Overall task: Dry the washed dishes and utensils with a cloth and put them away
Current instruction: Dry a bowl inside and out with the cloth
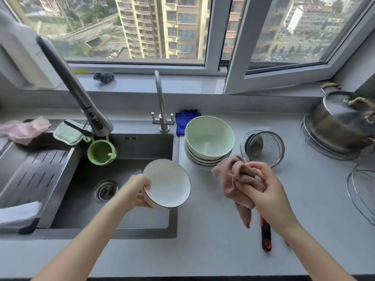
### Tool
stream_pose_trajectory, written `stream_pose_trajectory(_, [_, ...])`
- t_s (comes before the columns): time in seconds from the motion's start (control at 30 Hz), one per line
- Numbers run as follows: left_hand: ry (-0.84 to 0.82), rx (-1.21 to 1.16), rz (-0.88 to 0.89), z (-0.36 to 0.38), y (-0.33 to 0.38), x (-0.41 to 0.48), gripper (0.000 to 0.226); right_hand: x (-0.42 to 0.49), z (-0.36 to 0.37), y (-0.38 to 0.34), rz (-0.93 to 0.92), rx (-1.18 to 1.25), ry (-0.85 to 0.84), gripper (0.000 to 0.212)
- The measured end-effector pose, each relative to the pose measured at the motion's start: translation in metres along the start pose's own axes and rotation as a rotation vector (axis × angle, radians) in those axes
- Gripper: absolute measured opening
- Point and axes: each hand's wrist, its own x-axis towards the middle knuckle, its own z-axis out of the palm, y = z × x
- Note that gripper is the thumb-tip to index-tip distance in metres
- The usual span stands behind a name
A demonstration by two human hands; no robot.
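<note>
Two bare hands work over a grey worktop point(213, 230) below a window. The left hand point(140, 191) has its grip closed on the rim of a white bowl point(168, 184) with a dark edge, tilted so its inside faces the camera, held over the right edge of the sink point(129, 199). The right hand point(263, 189) has its grip closed on a bunched pink cloth point(237, 179), which hangs down from the fist, just beside the bowl but apart from it. Below that hand a black and red handle point(266, 236) lies on the worktop; what it belongs to is hidden by the hand. Behind the hands stands a stack of bowls point(209, 140), the top one pale green inside, and to its right a wire strainer point(263, 148) lies on its side. A blue cloth point(184, 122) lies behind the stack, near the small tap point(161, 106). A lidded steel pot point(341, 122) sits at far right on a wire stand. A green cup point(101, 152) hangs below the big tap point(81, 94).
</note>
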Motion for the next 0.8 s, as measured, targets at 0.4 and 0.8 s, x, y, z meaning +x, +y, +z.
stream_pose_trajectory(0.4, [0.479, 1.250, 0.747, -0.054, 0.014, 0.011, 0.050, 0.013, 0.099, -0.017, -0.047, -0.036, -0.019, 0.036])
stream_pose_trajectory(0.8, [-0.012, 0.109, 0.313, -0.117, 0.020, 0.035, 0.055, 0.035, 0.200, -0.023, -0.145, -0.195, 0.068, 0.025])
